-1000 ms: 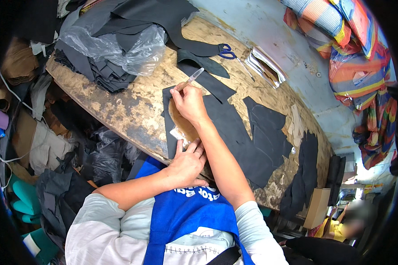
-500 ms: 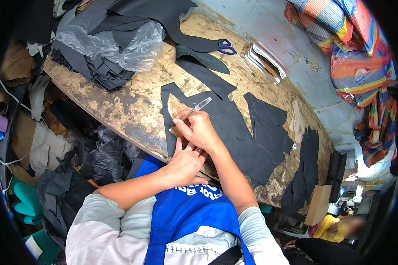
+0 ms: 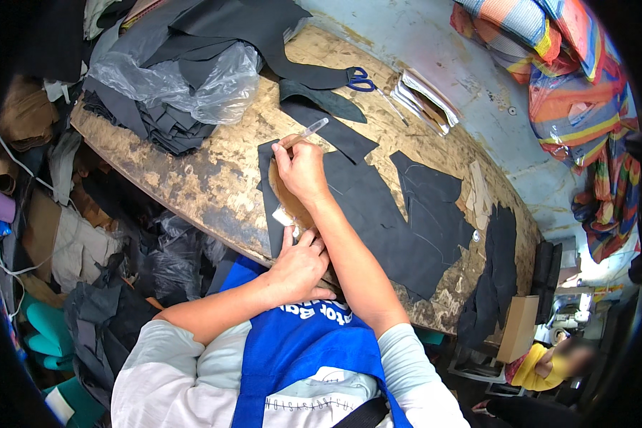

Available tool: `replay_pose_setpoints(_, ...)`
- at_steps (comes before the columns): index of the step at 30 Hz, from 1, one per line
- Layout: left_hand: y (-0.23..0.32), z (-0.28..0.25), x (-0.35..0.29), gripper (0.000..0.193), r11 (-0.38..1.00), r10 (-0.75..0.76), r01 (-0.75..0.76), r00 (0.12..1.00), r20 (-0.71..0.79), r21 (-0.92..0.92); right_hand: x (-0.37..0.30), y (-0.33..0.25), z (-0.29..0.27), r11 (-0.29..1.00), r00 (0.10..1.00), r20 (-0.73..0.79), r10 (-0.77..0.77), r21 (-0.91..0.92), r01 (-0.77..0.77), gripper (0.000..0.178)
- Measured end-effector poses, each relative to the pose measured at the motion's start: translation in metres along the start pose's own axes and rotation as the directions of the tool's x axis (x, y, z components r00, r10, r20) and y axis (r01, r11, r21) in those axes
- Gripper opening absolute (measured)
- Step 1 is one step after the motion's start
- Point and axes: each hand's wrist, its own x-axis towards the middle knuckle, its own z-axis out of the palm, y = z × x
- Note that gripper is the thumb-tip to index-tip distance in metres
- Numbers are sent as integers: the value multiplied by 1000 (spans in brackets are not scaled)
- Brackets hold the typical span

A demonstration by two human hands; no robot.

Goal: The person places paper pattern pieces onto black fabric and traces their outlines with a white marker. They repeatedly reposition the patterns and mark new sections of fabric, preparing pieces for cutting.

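A pen with a clear barrel (image 3: 314, 128) is pinched in the fingers of my right hand (image 3: 301, 167), at the far tip of a brown curved pattern piece (image 3: 285, 192). The pattern piece lies on a black sheet of material (image 3: 367, 207) near the table's front edge. My left hand (image 3: 297, 262) rests on the near end of the pattern piece, its fingers spread and pressing down. A small whitish patch shows on the pattern piece by those fingertips. The pen's writing tip is hidden by my right fingers.
More black cut pieces (image 3: 431, 207) lie to the right on the worn table (image 3: 214, 171). Blue-handled scissors (image 3: 361, 80) and a stack of papers (image 3: 424, 101) are at the back. A plastic-covered pile of black material (image 3: 171, 85) stands far left. A person in yellow (image 3: 538, 367) is at lower right.
My right hand has moved with the pen away from me along the pattern piece to its far tip, uncovering more of the piece. My left hand stays nearly in place.
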Motion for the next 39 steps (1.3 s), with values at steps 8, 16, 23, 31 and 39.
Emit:
replay_pose_setpoints(8,0,-3,3,92,1000,-16,16,999,34,0,-21,2,-30,992,1000,-26,-12,-126,8,14)
replay_pose_setpoints(16,-1,4,3,93,999,-22,22,1000,-14,25,-50,14,-57,978,976,-75,205,-29,-207,14)
replay_pose_setpoints(23,0,-1,4,85,999,-49,48,995,87,16,-75,-8,-63,966,1000,19,21,-259,-15,14)
replay_pose_setpoints(31,1,1,3,91,996,-24,25,1000,-12,83,-79,7,-83,959,954,-133,269,-53,-278,14)
replay_pose_setpoints(39,1,1,4,87,997,-23,24,999,-22,79,-102,10,-102,984,995,-72,76,-158,-86,10)
